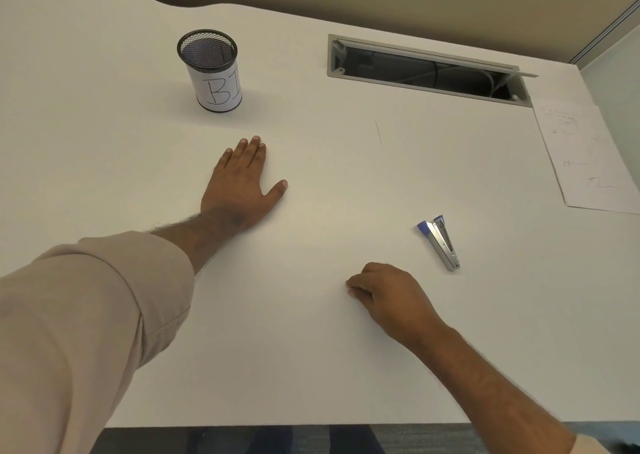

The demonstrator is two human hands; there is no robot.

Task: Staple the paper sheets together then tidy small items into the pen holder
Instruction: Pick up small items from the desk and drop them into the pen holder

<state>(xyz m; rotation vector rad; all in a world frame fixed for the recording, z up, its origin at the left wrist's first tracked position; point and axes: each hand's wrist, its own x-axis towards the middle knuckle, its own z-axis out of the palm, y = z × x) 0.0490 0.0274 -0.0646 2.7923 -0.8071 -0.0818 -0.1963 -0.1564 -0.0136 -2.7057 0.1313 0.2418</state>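
A black mesh pen holder point(212, 69) with a white paper label stands upright at the back left of the white desk point(311, 349). My left hand point(240, 183) lies flat on the desk in front of it, palm down, fingers together, holding nothing. My right hand point(388, 298) rests nearer the front edge with its fingers curled under; nothing shows in it. A small silver stapler point(441, 242) with blue ends lies on its side to the right of and beyond my right hand, apart from it. Paper sheets point(585, 159) with faint scribbles lie at the far right edge.
A long cable slot point(426, 69) with its lid raised is cut into the desk at the back right. A partition wall runs behind the desk. The desk's front edge lies at the bottom of the view, with blue and grey carpet below.
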